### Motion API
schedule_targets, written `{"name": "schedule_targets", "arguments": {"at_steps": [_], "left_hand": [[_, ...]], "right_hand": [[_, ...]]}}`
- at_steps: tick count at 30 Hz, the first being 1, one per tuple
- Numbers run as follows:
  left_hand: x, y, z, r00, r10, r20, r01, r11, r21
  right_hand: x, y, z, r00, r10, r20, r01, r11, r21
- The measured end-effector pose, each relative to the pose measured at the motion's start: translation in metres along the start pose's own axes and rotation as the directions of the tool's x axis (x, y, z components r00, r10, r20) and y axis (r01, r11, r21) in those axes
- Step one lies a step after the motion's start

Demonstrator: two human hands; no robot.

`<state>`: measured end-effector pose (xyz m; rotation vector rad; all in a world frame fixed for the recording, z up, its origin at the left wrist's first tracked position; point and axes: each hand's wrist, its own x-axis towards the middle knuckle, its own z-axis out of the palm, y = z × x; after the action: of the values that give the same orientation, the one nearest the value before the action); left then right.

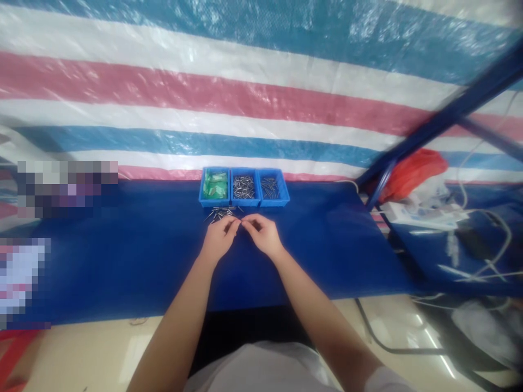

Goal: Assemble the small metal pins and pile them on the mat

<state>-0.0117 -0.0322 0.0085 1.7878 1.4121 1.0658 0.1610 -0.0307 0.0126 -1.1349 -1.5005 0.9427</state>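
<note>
Pinching fingers (234, 226), metal pins (223, 212), plain blue bins (245, 203)

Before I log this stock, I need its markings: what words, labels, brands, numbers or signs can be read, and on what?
None can be read.
Green plastic packets in the leftmost blue plastic bin: any print too blurred.
Thin silvery metal pins: too small to show markings.
Flat white object at far right: too blurred.
</note>
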Motion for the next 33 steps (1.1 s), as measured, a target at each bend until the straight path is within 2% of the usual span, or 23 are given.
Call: {"name": "schedule_targets", "arguments": {"at_steps": [6, 11, 20, 26, 29, 33], "left_hand": [[-0.0004, -0.0005, 0.0011, 1.0, 0.012, 0.003, -0.012, 1.0, 0.004], [-0.0009, -0.0018, 0.0025, 1.0, 0.013, 0.006, -0.013, 1.0, -0.013], [-0.0011, -0.0004, 0.0021, 0.999, 0.04, 0.012, -0.039, 0.998, -0.039], [-0.0009, 0.0018, 0.0003, 0.999, 0.021, 0.029, -0.022, 0.999, 0.033], [-0.0008, 0.0016, -0.0008, 1.0, 0.015, 0.006, -0.015, 0.999, 0.043], [-0.0006, 0.0, -0.0013, 1.0, 0.011, -0.013, -0.011, 1.0, 0.005]], "right_hand": [[-0.0012, -0.0015, -0.0029, 0.997, 0.017, 0.069, -0.015, 0.999, -0.031], [-0.0005, 0.0004, -0.0058, 0.998, 0.008, 0.059, -0.001, 0.994, -0.107], [0.0015, 0.0055, -0.0057, 0.997, 0.001, 0.075, 0.009, 0.99, -0.143], [0.0001, 0.0068, -0.0023, 0.997, 0.002, 0.08, 0.007, 0.993, -0.117], [-0.0001, 0.0047, -0.001, 0.998, -0.041, 0.041, 0.045, 0.994, -0.095], [0.0015, 0.0041, -0.0014, 0.986, -0.167, 0.019, 0.168, 0.979, -0.111]]}}
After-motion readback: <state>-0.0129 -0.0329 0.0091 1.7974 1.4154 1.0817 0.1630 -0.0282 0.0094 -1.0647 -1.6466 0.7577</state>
